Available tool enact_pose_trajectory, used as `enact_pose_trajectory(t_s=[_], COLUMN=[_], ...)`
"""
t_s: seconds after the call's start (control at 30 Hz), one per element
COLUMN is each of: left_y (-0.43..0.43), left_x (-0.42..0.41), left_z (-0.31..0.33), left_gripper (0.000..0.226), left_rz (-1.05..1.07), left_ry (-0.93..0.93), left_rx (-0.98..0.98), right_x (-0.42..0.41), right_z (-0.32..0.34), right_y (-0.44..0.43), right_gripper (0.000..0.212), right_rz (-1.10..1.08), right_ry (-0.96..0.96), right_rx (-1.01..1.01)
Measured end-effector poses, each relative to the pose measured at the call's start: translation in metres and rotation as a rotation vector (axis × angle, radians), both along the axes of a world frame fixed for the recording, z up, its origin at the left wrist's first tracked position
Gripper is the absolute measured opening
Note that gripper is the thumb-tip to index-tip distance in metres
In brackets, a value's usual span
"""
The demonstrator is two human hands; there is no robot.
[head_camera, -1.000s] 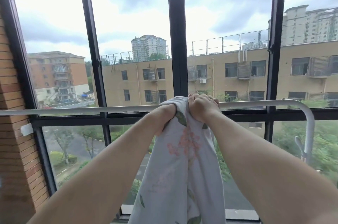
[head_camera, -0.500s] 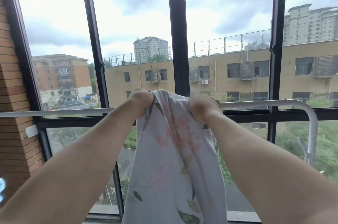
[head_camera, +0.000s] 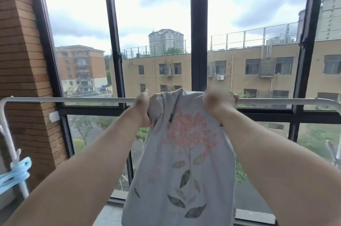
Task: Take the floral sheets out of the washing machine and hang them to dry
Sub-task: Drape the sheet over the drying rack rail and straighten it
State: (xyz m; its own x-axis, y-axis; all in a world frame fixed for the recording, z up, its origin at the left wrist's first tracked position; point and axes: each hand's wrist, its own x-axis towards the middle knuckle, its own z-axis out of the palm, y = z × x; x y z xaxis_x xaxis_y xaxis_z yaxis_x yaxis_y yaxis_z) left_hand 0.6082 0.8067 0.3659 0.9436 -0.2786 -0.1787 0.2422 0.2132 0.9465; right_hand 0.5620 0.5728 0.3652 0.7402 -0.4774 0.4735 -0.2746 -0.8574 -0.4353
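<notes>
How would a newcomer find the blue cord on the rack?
Start at the brick pillar left of the window. The white drying rack bends down before it into a post. Knotted low on that post is the light blue cord, the only blue thing there.

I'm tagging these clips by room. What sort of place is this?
Most likely an enclosed balcony on an upper floor, used for drying laundry: tall dark-framed windows overlook neighbouring buildings, a white drying rail runs across them, and a floral sheet is held at the rail.
</notes>
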Motion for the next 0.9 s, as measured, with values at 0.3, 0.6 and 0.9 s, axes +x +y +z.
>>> enact_pose_trajectory(t_s=[0.3, 0.6, 0.9], left_y=[-0.018, -0.061, -0.071], left_x=[-0.032, -0.029, -0.037], left_z=[-0.028, -0.048, -0.045], left_gripper=[0.035, 0.043, 0.043], left_rz=[-0.51, -0.346, -0.285], left_ry=[-0.14, -0.08, -0.073], left_rx=[-0.159, -0.256, -0.184], right_x=[0.019, 0.021, 0.017], right_z=[0.018, 0.013, 0.01], right_y=[0.046, 0.034, 0.026], right_gripper=[0.033, 0.056, 0.059], right_rz=[0.29, 0.356, 0.409], right_ry=[-0.129, -0.166, -0.116], right_rx=[0.008, 0.014, -0.075])
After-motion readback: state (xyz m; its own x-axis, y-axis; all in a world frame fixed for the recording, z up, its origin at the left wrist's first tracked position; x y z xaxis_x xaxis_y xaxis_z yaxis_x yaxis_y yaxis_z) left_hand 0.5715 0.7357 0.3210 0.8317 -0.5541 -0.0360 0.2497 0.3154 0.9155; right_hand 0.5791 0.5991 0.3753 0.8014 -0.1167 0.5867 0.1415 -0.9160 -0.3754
